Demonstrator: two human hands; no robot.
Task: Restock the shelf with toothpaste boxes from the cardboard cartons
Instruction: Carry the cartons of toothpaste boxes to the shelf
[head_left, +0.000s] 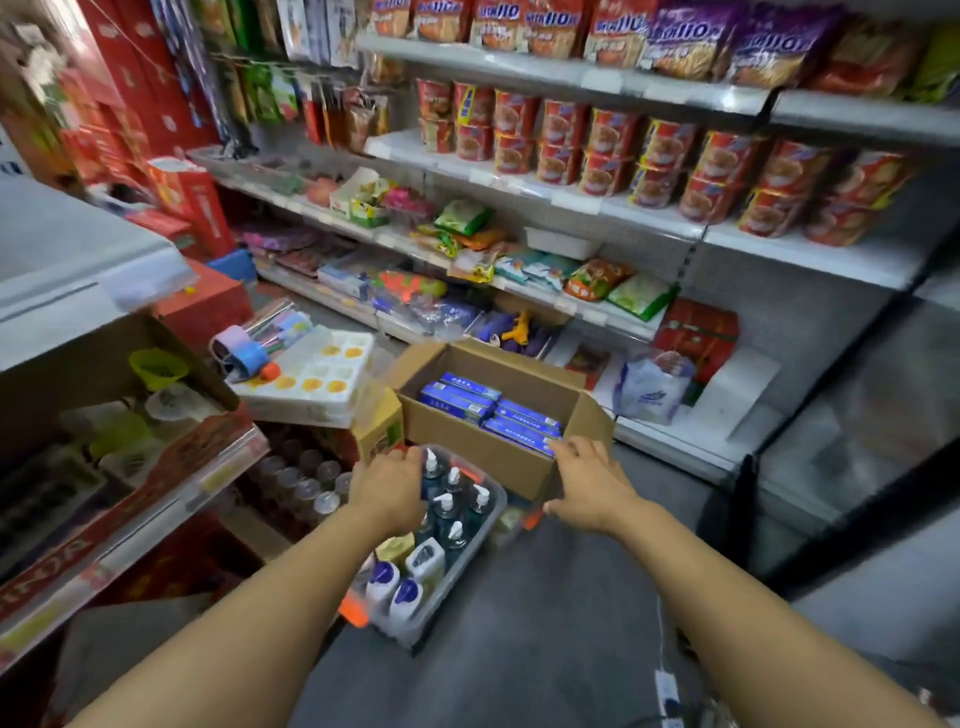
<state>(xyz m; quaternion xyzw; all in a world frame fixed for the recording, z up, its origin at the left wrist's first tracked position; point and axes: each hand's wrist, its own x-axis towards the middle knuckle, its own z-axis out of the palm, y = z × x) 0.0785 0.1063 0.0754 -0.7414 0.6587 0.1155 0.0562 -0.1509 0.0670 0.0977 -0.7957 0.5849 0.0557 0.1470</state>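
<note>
Toothpaste boxes (491, 410), slim blue card with sharp edges, lie flat in the open cardboard carton (483, 452) on the floor before the shelf (571, 306). The left hand (389, 486), fingers bent, is at the carton's left corner, though I cannot tell if it grips. Beneath sits a clear plastic bin (496, 506) of glossy pump bottles (447, 499); a careless lift could snag and topple them. The right hand (587, 480) clasps the carton's near right corner, where soft corrugated card might buckle.
</note>
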